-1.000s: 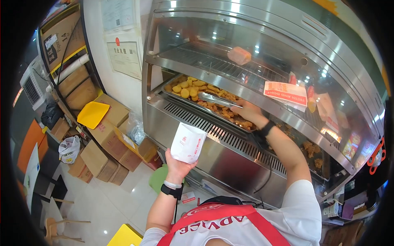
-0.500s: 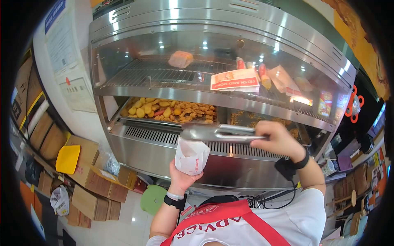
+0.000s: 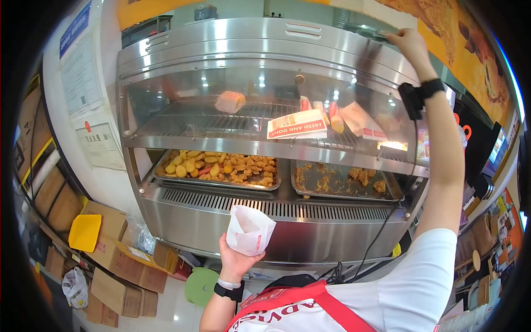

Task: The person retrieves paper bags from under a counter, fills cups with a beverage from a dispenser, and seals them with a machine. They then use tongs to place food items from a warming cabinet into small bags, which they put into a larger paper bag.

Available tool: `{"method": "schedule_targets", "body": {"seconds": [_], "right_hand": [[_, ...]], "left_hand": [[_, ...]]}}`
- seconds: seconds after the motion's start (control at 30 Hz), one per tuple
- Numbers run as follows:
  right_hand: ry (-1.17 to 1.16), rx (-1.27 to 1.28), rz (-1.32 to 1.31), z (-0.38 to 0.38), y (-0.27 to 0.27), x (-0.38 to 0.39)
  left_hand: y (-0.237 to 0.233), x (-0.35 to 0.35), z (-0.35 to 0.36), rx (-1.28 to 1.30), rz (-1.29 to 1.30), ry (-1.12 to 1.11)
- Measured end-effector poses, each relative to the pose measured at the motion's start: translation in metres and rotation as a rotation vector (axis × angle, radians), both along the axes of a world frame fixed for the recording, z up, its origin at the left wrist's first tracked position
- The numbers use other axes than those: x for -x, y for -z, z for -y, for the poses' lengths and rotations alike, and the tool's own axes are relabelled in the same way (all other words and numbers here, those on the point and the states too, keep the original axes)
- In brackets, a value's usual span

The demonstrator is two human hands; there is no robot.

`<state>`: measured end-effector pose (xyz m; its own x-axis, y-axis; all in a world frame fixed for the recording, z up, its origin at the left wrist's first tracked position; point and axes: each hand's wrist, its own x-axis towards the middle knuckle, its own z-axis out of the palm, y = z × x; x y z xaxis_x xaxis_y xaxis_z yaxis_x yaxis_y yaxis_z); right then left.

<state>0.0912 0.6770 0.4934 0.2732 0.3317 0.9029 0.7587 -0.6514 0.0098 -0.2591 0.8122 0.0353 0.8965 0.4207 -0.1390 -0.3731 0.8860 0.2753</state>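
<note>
My left hand (image 3: 238, 259) is wrapped round the lower part of a white paper snack bag (image 3: 250, 231), held upright with its mouth open in front of the warming cabinet (image 3: 221, 229). Raised high at the upper right, my right hand (image 3: 408, 47) is at the cabinet's top edge. Its fingers are bent together near a dark object (image 3: 368, 32) on top; what they grip, if anything, cannot be made out. Below the glass, one tray (image 3: 221, 183) carries yellow pieces and small fried chicken pieces (image 3: 251, 166). Beside it, another tray (image 3: 326, 188) has a few fried pieces and crumbs.
On the cabinet's upper rack lie a wrapped item (image 3: 230, 102), a printed paper bag (image 3: 297, 124) and several packets. Cardboard boxes (image 3: 119, 290) and a green stool (image 3: 200, 286) stand at the lower left. A black cable (image 3: 376, 238) hangs down the cabinet's front.
My right hand has risen from the trays to the cabinet's top right; the metal tongs it held are no longer clearly visible. My left hand still holds the paper bag.
</note>
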Motion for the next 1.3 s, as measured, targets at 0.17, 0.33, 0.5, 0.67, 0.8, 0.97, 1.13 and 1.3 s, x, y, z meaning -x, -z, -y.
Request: {"method": "schedule_targets", "body": {"seconds": [0.17, 0.33, 0.5, 0.67, 0.8, 0.97, 1.13, 1.3], "right_hand": [[0.112, -0.094, 0.154, -0.056, 0.021, -0.021], [-0.236, -0.097, 0.530, -0.081, 0.071, 0.035], [-0.522, 0.239, 0.168, -0.112, 0.148, 0.089], [-0.403, 0.207, 0.100, -0.120, 0.158, 0.107], [-0.483, -0.040, -0.052, -0.080, 0.179, 0.169], [-1.495, -0.213, -0.678, -0.010, 0.296, 0.227], [-1.609, -0.063, -1.367, -0.017, 0.434, 0.199], [-1.483, -0.022, -2.096, -0.033, 0.486, 0.156]], "left_hand": [[0.008, 0.021, 0.004, 0.007, 0.033, -0.072], [-0.006, 0.043, 0.013, 0.046, -0.016, -0.175], [-0.007, 0.059, 0.014, 0.008, 0.011, -0.199], [-0.010, 0.078, 0.024, 0.035, 0.052, -0.225], [0.007, 0.094, 0.027, 0.064, 0.259, -0.204], [-0.002, 0.108, 0.056, 0.030, 0.221, -0.358], [-0.003, 0.105, 0.109, 0.019, 0.108, -0.624], [0.026, 0.080, 0.178, 0.101, 0.154, -0.966]]}}
